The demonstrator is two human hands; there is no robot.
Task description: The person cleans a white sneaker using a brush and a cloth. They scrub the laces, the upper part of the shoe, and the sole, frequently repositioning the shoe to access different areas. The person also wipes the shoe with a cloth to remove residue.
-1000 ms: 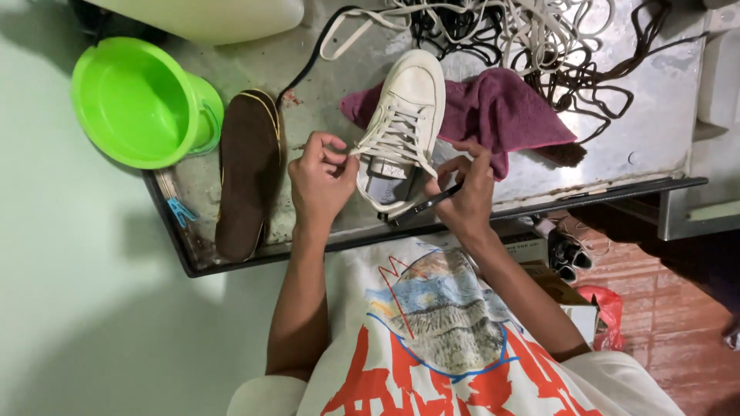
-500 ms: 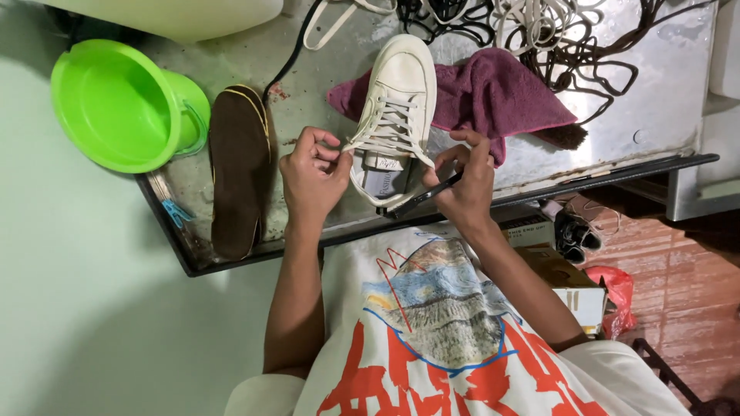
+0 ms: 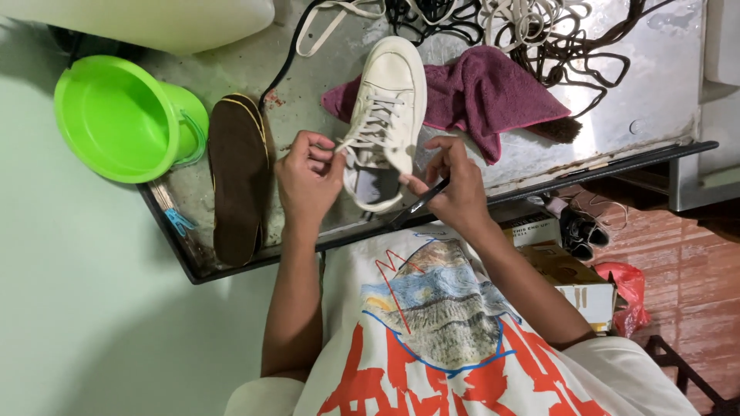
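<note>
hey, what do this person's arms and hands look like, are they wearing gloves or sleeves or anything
Both hands are bare: no gloves on the left hand or the right hand, and no rings or watch that I can make out. The forearms are uncovered. The person wears a white short-sleeved T-shirt with a red, blue and grey printed graphic on the front.

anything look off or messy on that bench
Yes: the brown insole lies out of the white sneaker, and loose laces sit in a tangled heap at the table's far edge. No spill or damage shows.

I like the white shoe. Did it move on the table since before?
No. The white shoe keeps its toe beside the purple towel; only the camera shifted.
</note>
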